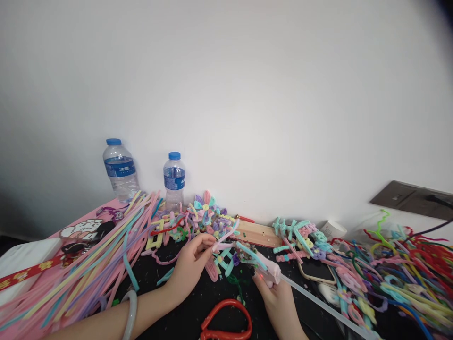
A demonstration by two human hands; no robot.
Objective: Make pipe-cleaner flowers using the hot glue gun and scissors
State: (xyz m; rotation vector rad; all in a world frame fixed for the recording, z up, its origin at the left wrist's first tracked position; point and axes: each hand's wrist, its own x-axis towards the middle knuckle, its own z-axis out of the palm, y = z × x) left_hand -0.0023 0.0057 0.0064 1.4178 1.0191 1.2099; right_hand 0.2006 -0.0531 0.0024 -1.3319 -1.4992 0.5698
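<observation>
My left hand (193,264) pinches a small pink pipe-cleaner piece (226,241) between thumb and fingers, over the black table (198,307). A pale bangle (130,311) sits on that wrist. My right hand (278,295) grips a pink hot glue gun (267,269), whose teal nozzle points left at the pinched piece. A clear glue stick (318,302) trails out of the gun's back toward the lower right. Red-handled scissors (226,321) lie between my forearms.
Long pastel pipe cleaners (88,264) are heaped at left on a pink surface. Finished pipe-cleaner flowers (207,212) and a wooden board (256,233) lie behind my hands. Bright tangled pipe cleaners (399,274) fill the right. Two water bottles (120,170) (174,182) stand against the wall.
</observation>
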